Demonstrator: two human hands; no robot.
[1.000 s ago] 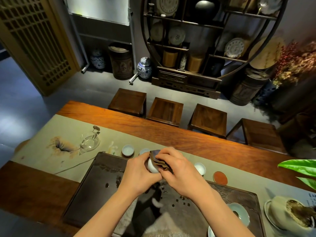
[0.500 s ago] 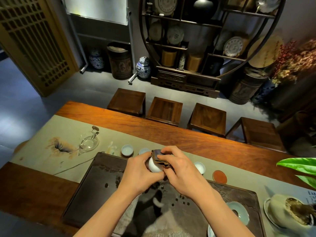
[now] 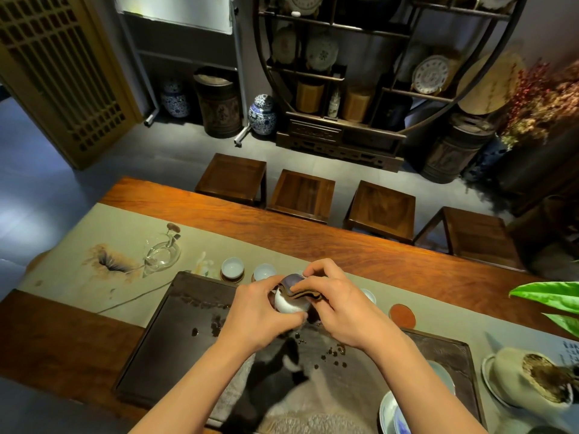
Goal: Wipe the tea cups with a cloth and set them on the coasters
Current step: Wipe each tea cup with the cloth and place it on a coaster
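Note:
My left hand (image 3: 261, 311) grips a small white tea cup (image 3: 288, 304) above the far edge of the dark tea tray (image 3: 163, 346). My right hand (image 3: 341, 305) pinches a folded dark brown cloth (image 3: 300, 288) and presses it over the cup's rim. Two pale cups (image 3: 232, 268) (image 3: 264, 272) stand on coasters on the runner to the left of my hands. Another cup (image 3: 369, 296) peeks out just behind my right hand. A bare round orange coaster (image 3: 402, 313) lies right of it.
A glass pitcher (image 3: 162, 252) stands on the beige runner (image 3: 78, 277) at left. A potted plant (image 3: 532, 380) and blue-white bowls (image 3: 391, 411) sit at right. A grey towel (image 3: 313, 402) lies on the tray near me. Four wooden stools (image 3: 302, 195) line the table's far side.
My right hand has slid the cloth round the cup's rim while the left hand turned the cup slightly. Both hands stayed over the tray's far edge.

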